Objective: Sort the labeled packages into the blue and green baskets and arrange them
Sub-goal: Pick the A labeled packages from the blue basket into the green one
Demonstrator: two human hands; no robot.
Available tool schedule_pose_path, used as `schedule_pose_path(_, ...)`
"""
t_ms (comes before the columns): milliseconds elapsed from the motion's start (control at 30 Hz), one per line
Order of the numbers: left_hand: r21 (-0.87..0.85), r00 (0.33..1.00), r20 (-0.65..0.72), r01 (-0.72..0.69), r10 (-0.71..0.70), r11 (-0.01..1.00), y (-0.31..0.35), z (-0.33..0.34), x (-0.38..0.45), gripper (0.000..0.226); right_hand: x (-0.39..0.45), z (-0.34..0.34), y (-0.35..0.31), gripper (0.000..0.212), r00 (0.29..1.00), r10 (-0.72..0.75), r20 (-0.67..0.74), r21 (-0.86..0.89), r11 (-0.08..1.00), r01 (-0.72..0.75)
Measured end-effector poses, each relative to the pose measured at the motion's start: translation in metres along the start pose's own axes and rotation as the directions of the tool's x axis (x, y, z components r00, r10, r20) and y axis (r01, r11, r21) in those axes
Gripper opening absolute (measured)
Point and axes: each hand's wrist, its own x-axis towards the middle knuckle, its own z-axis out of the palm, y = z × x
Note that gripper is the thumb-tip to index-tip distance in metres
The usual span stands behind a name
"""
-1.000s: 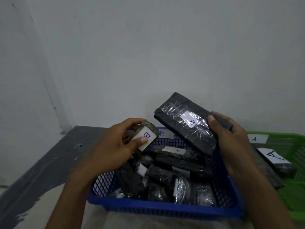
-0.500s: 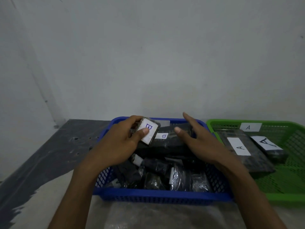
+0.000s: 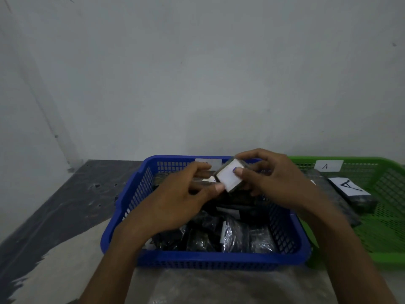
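Observation:
A blue basket (image 3: 131, 198) holds several black wrapped packages (image 3: 234, 235). Above its far half, both hands pinch one small package with a white label (image 3: 228, 177). My left hand (image 3: 175, 200) holds its lower left corner with thumb and fingers. My right hand (image 3: 271, 183) grips its right side, thumb on the label and fingers curled over the top. The green basket (image 3: 385, 238) on the right has a tag marked A (image 3: 326, 166) on its far wall and holds a black package labelled A (image 3: 350, 189).
Both baskets stand side by side on a grey and pale mottled table (image 3: 54, 227), close to a plain grey wall (image 3: 197, 73). A white tag (image 3: 208, 163) on the blue basket's far wall is partly hidden by my left hand.
My right hand laid the large black package in the blue basket, let go, and came over to take hold of the small labelled package that my left hand was holding.

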Motion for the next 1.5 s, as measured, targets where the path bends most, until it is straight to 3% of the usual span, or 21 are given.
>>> schedule_pose_path(133, 0.235, 0.989, 0.147, -0.003, -0.033, 0.972, 0.005, 0.013, -0.004, 0.033, 0.001, -0.004, 0.006, 0.018, 0.999, 0.028, -0.025, -0.045, 0.999, -0.029)
schedule_pose_path(233, 0.342, 0.981, 0.186, -0.021, -0.046, 0.939, 0.008, 0.032, -0.004, 0.043, 0.000, 0.006, 0.006, 0.018, 1.000, 0.025, 0.011, -0.040, 0.999, -0.024)
schedule_pose_path(367, 0.447, 0.991, 0.135, -0.049, -0.014, 0.893, 0.009, 0.043, -0.004, 0.053, 0.003, 0.009, 0.006, 0.019, 1.000, 0.017, -0.014, -0.056, 0.998, -0.018)
schedule_pose_path(467, 0.391, 0.989, 0.147, -0.045, -0.014, 0.920, 0.009, 0.041, -0.002, 0.046, 0.002, 0.004, 0.007, 0.016, 0.998, 0.015, -0.055, -0.017, 1.000, -0.016)
schedule_pose_path(600, 0.131, 0.982, 0.190, -0.007, -0.018, 0.991, 0.016, 0.029, -0.004, 0.041, 0.004, 0.001, 0.006, 0.016, 0.993, 0.009, -0.114, 0.054, 0.999, -0.002)
schedule_pose_path(733, 0.059, 0.999, -0.005, -0.048, 0.048, 0.997, 0.022, -0.009, -0.014, 0.036, 0.004, 0.004, 0.004, 0.015, 0.987, 0.013, -0.163, 0.163, 0.987, 0.014)
schedule_pose_path(867, 0.143, 0.966, -0.220, -0.105, 0.135, 0.984, 0.026, -0.046, -0.030, 0.031, 0.001, 0.021, 0.000, 0.013, 0.999, 0.011, -0.037, 0.144, 0.990, -0.006)
schedule_pose_path(1033, 0.268, 0.927, -0.258, -0.203, 0.273, 0.942, 0.030, -0.057, -0.037, 0.023, -0.003, 0.042, 0.002, 0.017, 0.995, -0.042, 0.090, -0.193, 0.979, 0.059)
schedule_pose_path(1167, 0.239, 0.894, -0.259, -0.307, 0.365, 0.921, 0.022, -0.052, -0.030, 0.023, -0.005, 0.039, -0.001, 0.025, 0.984, -0.066, 0.163, -0.269, 0.957, 0.109)
schedule_pose_path(1233, 0.258, 0.875, -0.262, -0.343, 0.407, 0.903, 0.019, -0.047, -0.025, 0.028, -0.005, 0.033, -0.005, 0.024, 0.986, -0.048, 0.161, -0.201, 0.976, 0.080)
schedule_pose_path(1300, 0.275, 0.850, -0.264, -0.386, 0.455, 0.881, 0.018, -0.044, -0.022, 0.031, -0.006, 0.027, -0.015, 0.023, 0.990, 0.007, 0.140, 0.038, 0.999, -0.013)
schedule_pose_path(1367, 0.274, 0.830, -0.266, -0.422, 0.490, 0.864, 0.017, -0.040, -0.019, 0.029, -0.009, 0.022, -0.025, 0.037, 0.982, 0.083, 0.167, 0.272, 0.954, -0.127)
schedule_pose_path(1500, 0.280, 0.803, -0.266, -0.465, 0.534, 0.840, 0.021, -0.027, -0.015, 0.032, -0.016, 0.022, -0.034, 0.035, 0.970, 0.050, 0.238, 0.312, 0.942, -0.125)
